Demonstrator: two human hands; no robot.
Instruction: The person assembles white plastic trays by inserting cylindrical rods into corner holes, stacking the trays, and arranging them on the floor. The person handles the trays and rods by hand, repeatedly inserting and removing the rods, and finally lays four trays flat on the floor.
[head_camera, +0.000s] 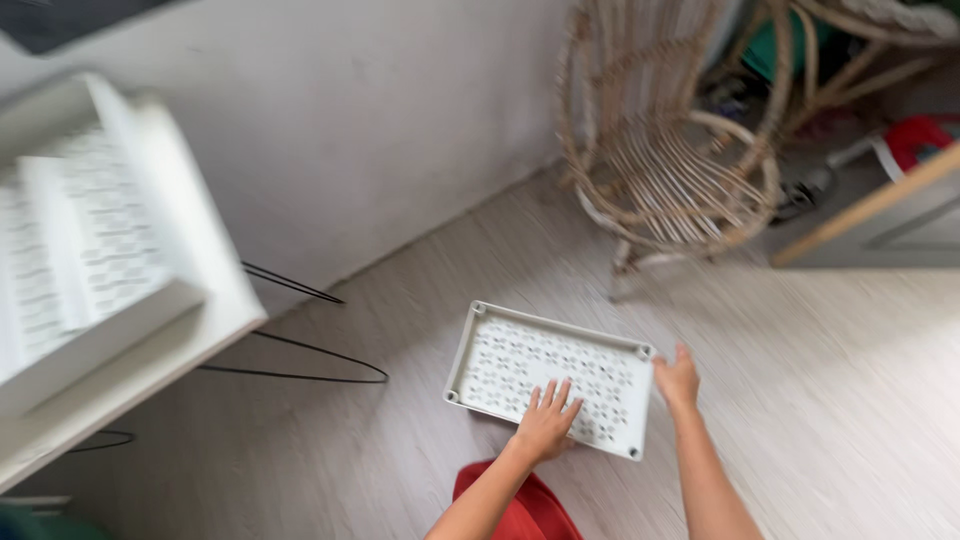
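Left hand (547, 420) flat, right hand (677, 380) cupped

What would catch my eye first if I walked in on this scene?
Most likely the white tray with a patterned, perforated bottom lying on the pale wood floor, low in the middle. The left hand rests flat on it with fingers spread, and the right hand touches its right edge. Behind it, a woven wicker chair stands by the grey wall, and a blurred white shelf fills the left side.
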